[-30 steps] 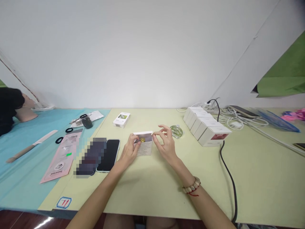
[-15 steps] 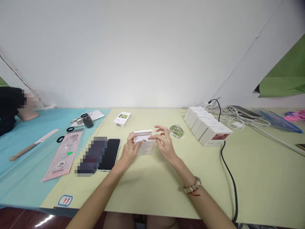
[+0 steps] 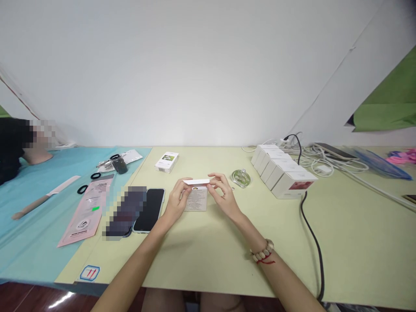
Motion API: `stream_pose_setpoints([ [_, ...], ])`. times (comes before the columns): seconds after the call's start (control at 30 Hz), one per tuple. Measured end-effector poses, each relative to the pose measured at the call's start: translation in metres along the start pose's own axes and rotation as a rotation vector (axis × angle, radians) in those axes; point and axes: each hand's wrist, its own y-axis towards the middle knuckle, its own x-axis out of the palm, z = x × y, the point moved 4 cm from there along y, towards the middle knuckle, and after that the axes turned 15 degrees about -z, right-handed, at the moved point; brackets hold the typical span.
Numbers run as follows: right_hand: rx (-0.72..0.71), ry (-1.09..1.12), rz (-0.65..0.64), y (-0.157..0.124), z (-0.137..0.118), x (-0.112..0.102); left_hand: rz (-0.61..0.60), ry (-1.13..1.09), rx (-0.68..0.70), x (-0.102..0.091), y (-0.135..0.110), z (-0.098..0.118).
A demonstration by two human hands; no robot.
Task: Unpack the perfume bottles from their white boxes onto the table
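Note:
A small white box [image 3: 196,199] stands on the pale green table [image 3: 208,255] in front of me. My left hand [image 3: 175,203] grips its left side, fingers curled round it. My right hand [image 3: 224,196] pinches the right end of the box's top flap [image 3: 196,182], which lies almost flat over the opening. A sliver of something gold shows just under the flap. A small clear glass bottle [image 3: 241,177] sits right of my right hand, apart from it.
Two phones [image 3: 149,209] lie left of the box. A second small white box [image 3: 166,162] lies behind. A row of white boxes [image 3: 282,171], cables [image 3: 312,242] and a power strip sit at right. On the blue cloth [image 3: 29,234] are a pink packet [image 3: 87,212], a knife and black rings. Another person's arm rests far left.
The box's flap, standing open a second ago with a gold cap showing, has been folded down nearly shut by my right hand. My left hand kept its hold on the box.

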Motion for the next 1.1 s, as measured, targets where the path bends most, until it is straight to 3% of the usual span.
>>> stream_pose_setpoints([
  [0.1,-0.007,0.021,-0.001,0.001,-0.001,0.0,-0.005,-0.022,-0.006,-0.001,-0.001,0.0],
  [0.27,-0.023,0.06,0.11,-0.001,-0.009,-0.003,-0.03,-0.071,-0.014,-0.001,-0.001,0.002],
  [0.4,-0.062,0.061,0.025,-0.002,-0.021,-0.001,-0.065,-0.077,-0.001,0.002,-0.001,0.007],
  [0.67,-0.062,0.058,0.026,-0.001,-0.023,-0.002,0.038,0.253,0.106,0.001,-0.005,0.015],
  [0.8,0.015,0.127,0.096,-0.002,-0.017,-0.004,0.053,0.289,0.112,0.003,-0.006,0.016],
  [1.1,0.111,0.242,0.254,-0.004,-0.003,-0.007,0.24,0.347,0.106,-0.005,-0.007,0.012],
])
